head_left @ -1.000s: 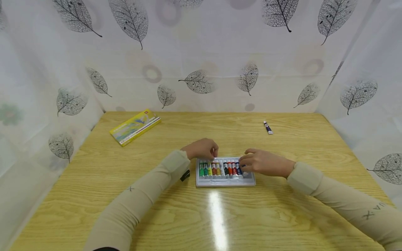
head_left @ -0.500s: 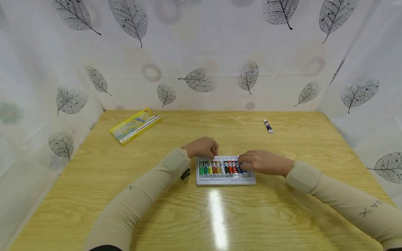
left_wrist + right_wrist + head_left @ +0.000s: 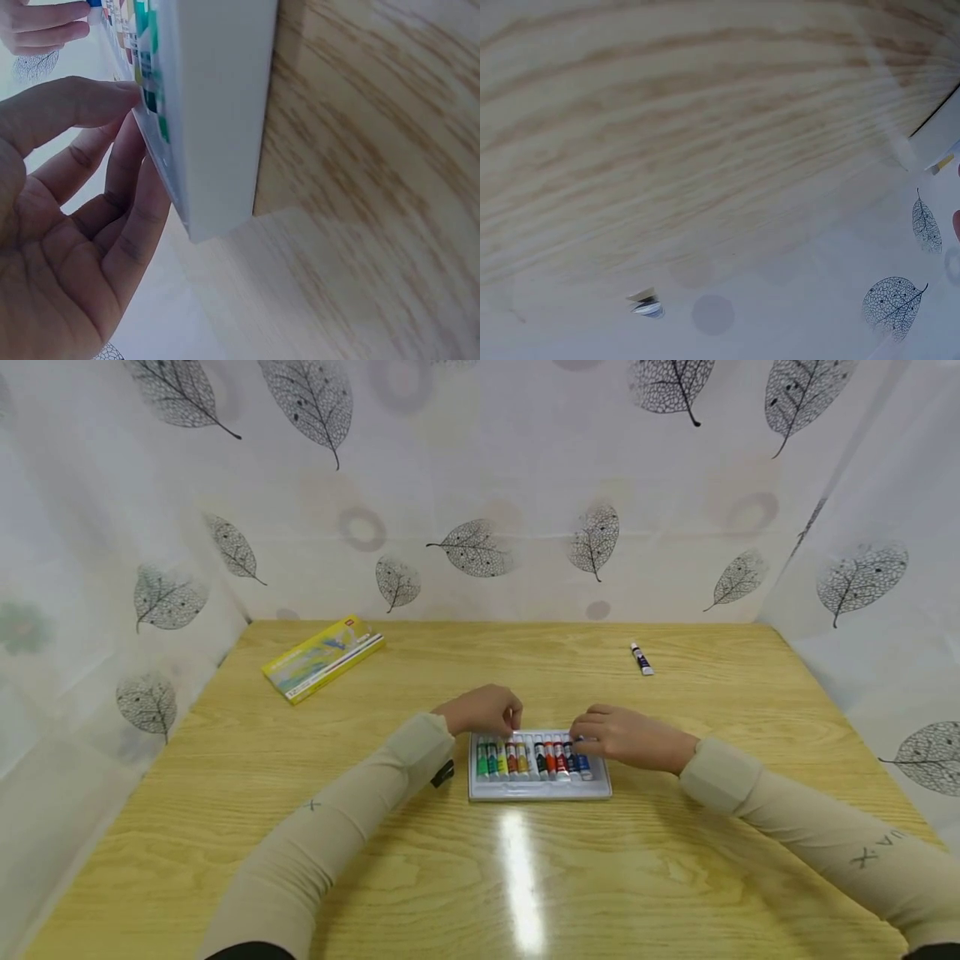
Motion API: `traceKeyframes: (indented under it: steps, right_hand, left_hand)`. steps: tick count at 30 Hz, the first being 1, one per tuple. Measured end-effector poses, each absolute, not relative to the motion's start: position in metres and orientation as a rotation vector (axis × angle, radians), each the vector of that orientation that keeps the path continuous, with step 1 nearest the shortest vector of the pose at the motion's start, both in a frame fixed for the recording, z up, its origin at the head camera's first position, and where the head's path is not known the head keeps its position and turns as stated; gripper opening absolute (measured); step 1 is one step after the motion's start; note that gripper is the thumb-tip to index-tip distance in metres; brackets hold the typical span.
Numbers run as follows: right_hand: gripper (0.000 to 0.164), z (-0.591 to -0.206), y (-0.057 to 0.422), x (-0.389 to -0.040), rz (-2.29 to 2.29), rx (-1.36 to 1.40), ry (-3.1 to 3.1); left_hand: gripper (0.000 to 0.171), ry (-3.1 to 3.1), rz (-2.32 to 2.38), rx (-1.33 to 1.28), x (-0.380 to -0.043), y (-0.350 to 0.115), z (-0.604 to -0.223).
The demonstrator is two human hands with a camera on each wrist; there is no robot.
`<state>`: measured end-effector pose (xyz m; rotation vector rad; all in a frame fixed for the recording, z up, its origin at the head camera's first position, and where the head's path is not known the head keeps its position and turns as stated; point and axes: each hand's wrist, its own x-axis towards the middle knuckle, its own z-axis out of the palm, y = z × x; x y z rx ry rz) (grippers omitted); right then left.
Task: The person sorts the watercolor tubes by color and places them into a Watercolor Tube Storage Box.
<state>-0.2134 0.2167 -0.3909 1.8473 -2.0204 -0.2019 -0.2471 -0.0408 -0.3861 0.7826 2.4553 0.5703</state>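
Observation:
A white plastic tray (image 3: 495,793) holds a row of small paint tubes, green and yellow on the left, red and blue on the right. My left hand (image 3: 486,710) pinches the tray's far rim; in the left wrist view, that hand (image 3: 79,202) has its thumb inside the edge and fingers behind it. My right hand (image 3: 626,737) is over the tray's far right corner, fingertips right at the capped end of the blue paint tube (image 3: 584,767). I cannot tell whether they grip it. The right wrist view shows only a sliver of that hand.
A yellow paint box (image 3: 322,660) lies at the back left of the wooden table (image 3: 375,877). One loose dark paint tube (image 3: 642,659) lies at the back right. A white leaf-print curtain (image 3: 487,468) surrounds the table's back and sides.
My right hand has lifted slightly off the tray's right end, uncovering the blue paint tube lying there in the row. My left hand has stayed on the rim.

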Motion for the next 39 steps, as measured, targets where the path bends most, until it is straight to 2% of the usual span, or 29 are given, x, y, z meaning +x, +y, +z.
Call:
traceKeyframes:
  steps: [23,39]
  right_hand:
    - [0.031,-0.3877,0.2126,-0.2093,-0.28,1.843,-2.109]
    - [0.03,-0.3907,0.2128,-0.2125,-0.173,1.84,-2.167]
  left_hand:
    - [0.012,2.446,0.559,0.766,-0.2453,-0.0392,-0.3864]
    - [0.012,2.46,0.565,0.779,-0.2447,-0.0397,-0.3837]
